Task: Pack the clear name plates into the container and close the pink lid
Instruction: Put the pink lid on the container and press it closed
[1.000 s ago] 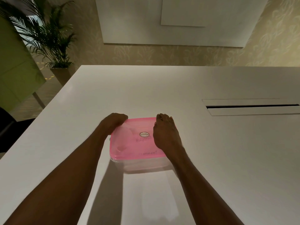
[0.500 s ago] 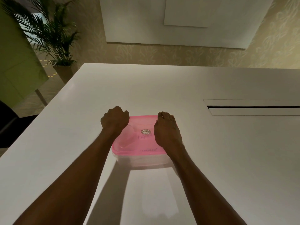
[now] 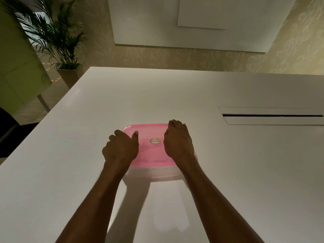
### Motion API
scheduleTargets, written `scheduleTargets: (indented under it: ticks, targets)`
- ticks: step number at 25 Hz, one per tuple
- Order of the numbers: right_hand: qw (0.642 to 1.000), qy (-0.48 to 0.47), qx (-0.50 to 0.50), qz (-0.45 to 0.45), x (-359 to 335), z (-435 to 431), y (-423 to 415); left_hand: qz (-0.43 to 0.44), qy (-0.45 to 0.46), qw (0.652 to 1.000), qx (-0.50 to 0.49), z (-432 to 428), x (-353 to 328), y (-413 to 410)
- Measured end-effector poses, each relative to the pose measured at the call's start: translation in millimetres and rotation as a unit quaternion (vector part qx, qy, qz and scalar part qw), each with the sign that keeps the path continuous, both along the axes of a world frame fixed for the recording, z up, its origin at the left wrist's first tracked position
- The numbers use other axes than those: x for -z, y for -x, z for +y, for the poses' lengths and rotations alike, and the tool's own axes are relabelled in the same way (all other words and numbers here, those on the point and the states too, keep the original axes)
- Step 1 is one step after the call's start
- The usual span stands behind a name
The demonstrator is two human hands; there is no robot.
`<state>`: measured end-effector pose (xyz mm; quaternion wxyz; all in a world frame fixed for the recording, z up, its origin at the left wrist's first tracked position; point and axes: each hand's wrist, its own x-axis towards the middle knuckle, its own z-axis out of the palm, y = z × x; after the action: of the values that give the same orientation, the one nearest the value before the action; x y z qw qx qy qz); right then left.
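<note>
Both L hand (image 3: 121,149), R hand (image 3: 178,144) grip pink lid (image 3: 150,132) on container (image 3: 157,173).

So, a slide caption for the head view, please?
Left hand and right hand hold the pink lid down on the clear container, on a table.
</note>
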<state>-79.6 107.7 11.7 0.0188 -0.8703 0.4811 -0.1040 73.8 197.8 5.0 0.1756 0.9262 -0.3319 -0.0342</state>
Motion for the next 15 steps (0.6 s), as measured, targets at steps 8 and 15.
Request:
scheduleTargets:
  ticks: [8, 15]
  targets:
    - [0.999, -0.001, 0.003, -0.033, 3.6, -0.9, 0.0, 0.07, 0.02, 0.996, -0.043, 14.3, 3.0, -4.1]
    - [0.999, -0.006, 0.004, -0.041, 5.8, -4.1, -0.8, 0.161, 0.084, 0.982, -0.052, 15.0, 6.4, -7.6]
